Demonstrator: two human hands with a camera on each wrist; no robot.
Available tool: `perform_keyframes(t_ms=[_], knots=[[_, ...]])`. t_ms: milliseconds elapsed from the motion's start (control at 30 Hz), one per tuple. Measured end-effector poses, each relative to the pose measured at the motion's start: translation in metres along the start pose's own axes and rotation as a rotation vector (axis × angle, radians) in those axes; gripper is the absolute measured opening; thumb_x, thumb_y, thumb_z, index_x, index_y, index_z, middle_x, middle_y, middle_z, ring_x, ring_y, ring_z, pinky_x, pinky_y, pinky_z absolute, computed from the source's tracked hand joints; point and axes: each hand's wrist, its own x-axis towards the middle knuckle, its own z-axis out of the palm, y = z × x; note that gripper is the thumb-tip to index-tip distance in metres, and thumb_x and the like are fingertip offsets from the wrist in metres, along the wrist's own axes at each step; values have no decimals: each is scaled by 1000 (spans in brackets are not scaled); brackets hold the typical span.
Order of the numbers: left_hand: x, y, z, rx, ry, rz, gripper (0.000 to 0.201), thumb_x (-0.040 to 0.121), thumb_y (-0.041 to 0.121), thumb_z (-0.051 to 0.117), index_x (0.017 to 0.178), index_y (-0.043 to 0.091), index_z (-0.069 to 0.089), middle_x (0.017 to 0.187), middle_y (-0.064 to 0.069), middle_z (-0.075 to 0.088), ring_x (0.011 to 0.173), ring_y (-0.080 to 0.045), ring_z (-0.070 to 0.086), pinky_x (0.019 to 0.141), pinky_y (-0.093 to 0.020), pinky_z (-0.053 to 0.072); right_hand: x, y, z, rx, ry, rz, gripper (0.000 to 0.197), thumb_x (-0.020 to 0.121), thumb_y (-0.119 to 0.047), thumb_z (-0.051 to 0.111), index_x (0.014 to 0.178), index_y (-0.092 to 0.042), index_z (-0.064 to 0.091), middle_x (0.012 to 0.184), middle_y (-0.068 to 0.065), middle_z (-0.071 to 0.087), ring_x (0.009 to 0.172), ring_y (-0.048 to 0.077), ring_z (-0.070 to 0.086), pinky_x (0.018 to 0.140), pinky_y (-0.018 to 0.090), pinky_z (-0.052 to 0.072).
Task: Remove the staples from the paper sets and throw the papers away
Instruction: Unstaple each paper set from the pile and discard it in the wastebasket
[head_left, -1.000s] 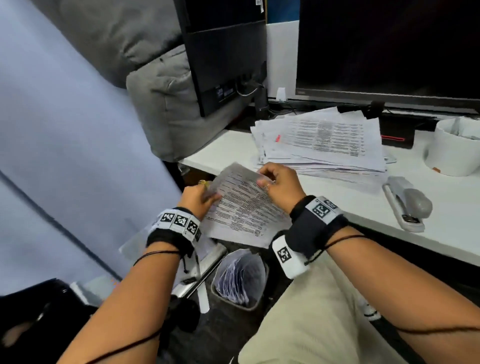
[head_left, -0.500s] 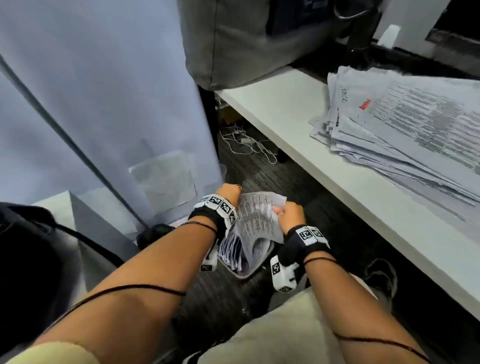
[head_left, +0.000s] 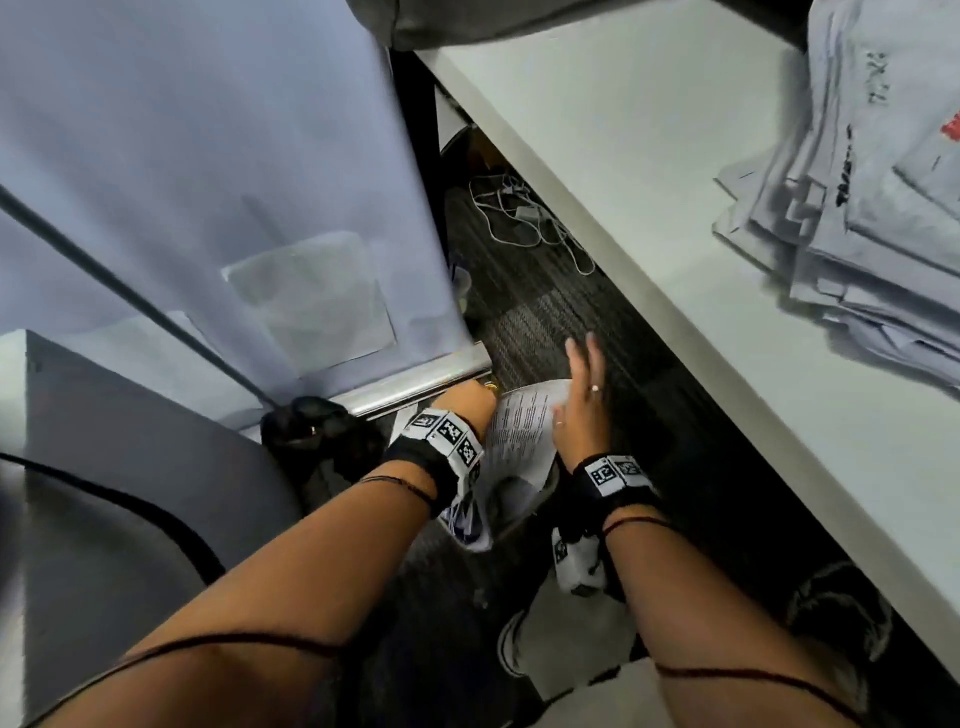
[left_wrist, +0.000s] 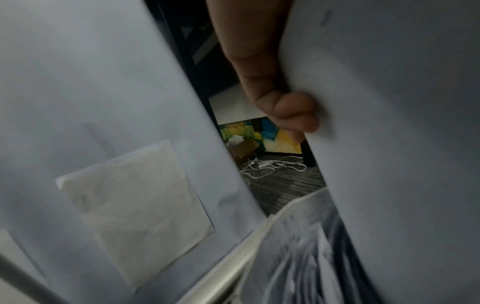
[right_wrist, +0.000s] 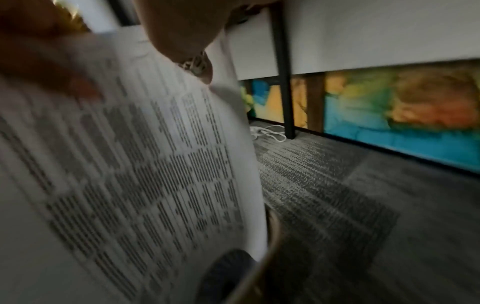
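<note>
Low under the desk, a printed paper set stands curled in the mouth of a waste bin that holds several other sheets. My left hand pinches the set's left edge; in the left wrist view thumb and finger clamp the sheet. My right hand hovers at the set's right edge, fingers straight and spread, holding nothing. In the right wrist view the printed page fills the left, with the bin's rim below it. No staple shows.
A stack of paper sets lies on the white desk at the upper right. A blue partition stands close on the left, a black bag at its foot. White cables lie on the carpet beyond the bin.
Both hands carried the paper set from desk height down into the bin. The right hand let go of its edge and spread its fingers; the left still holds.
</note>
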Motion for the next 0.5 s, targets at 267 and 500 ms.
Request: perform_keyframes(t_ms=[267, 500], knots=[[-2, 14, 115, -156, 86, -255, 74, 82, 46, 48, 144, 19, 18, 139, -15, 46, 119, -47, 48, 87, -60, 44, -46, 14, 31, -509, -927, -77, 98, 80, -27, 65, 150, -26, -3, 158, 4, -7, 145, 26, -6, 116, 46, -1], [1, 9, 126, -268, -53, -152, 80, 91, 51, 43, 148, 28, -8, 157, -8, 3, 142, -32, 12, 113, -47, 20, -50, 6, 27, -474, -1011, -7, 100, 81, -25, 67, 149, -32, -6, 156, 2, -19, 144, 28, -12, 116, 49, 1]])
